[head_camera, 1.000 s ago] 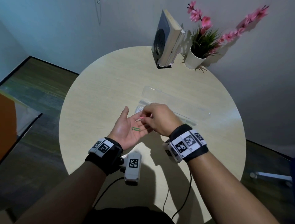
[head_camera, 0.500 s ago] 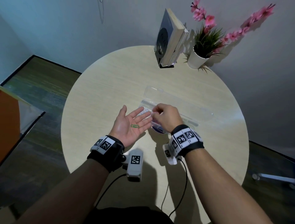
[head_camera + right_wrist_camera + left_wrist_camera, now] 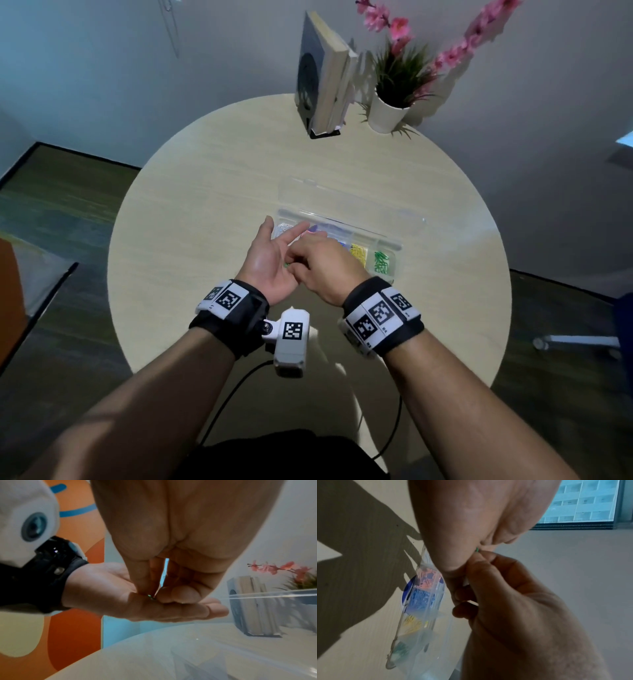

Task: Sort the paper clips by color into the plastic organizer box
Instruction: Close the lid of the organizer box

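My left hand (image 3: pixel 269 262) lies palm up and open above the table, just in front of the clear plastic organizer box (image 3: pixel 394 244). A green paper clip (image 3: pixel 286 264) rests on that palm. My right hand (image 3: pixel 320 270) reaches over the palm, and its thumb and forefinger pinch the green clip (image 3: pixel 150 597). The left wrist view shows only a tip of the green clip (image 3: pixel 477 549) between the two hands. The box's compartments hold sorted clips: pink (image 3: pixel 426 581), blue (image 3: pixel 419 600), yellow (image 3: pixel 358 254) and green (image 3: pixel 380 262). The hands hide the box's left part.
The box's open lid (image 3: pixel 342 202) lies flat behind it on the round wooden table (image 3: pixel 191 246). Upright books (image 3: pixel 322 72) and a potted plant (image 3: pixel 390 106) with pink flowers stand at the far edge. Cables run from my wrists toward my body.
My right hand carried a pink clip from the left palm to the box, then came back to the palm and now pinches the green clip. The left hand stayed palm up.
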`<action>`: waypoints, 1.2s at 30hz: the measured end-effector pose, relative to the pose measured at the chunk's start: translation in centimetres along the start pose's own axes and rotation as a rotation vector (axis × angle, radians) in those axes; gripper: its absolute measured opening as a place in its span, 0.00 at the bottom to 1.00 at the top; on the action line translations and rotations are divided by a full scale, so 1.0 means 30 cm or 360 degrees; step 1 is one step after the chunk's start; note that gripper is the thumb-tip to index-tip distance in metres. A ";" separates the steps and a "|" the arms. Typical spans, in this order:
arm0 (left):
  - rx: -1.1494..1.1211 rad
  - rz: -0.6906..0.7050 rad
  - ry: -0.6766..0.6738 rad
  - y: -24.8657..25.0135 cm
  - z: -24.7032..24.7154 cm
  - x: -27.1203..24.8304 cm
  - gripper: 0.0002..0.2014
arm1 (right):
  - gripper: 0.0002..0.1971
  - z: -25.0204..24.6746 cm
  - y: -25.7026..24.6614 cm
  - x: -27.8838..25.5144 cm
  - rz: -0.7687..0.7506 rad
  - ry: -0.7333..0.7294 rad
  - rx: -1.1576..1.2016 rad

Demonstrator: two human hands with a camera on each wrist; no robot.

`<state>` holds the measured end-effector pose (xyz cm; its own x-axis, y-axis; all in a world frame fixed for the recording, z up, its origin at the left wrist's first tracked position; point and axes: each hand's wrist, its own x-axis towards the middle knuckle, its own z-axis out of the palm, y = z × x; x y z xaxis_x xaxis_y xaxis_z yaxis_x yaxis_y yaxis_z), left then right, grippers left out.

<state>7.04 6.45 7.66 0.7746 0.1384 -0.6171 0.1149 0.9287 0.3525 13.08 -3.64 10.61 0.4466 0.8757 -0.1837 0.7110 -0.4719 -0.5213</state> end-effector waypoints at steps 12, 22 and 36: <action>0.0619 0.0204 0.0209 0.007 0.084 0.049 0.12 | 0.07 -0.123 0.353 -0.076 0.1113 0.0653 0.0295; 0.0829 0.0522 0.0732 0.144 0.042 0.096 0.07 | 0.11 -0.131 0.476 -0.100 0.1353 0.0802 0.0542; 0.2145 0.0791 0.0488 0.240 0.018 0.216 0.20 | 0.17 -0.170 0.524 -0.110 0.0942 0.0758 0.0442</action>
<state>13.21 13.85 6.58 0.7674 0.5666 -0.2999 0.4957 -0.2277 0.8381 25.56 -14.47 7.27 0.9347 0.3213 -0.1519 0.1510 -0.7460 -0.6485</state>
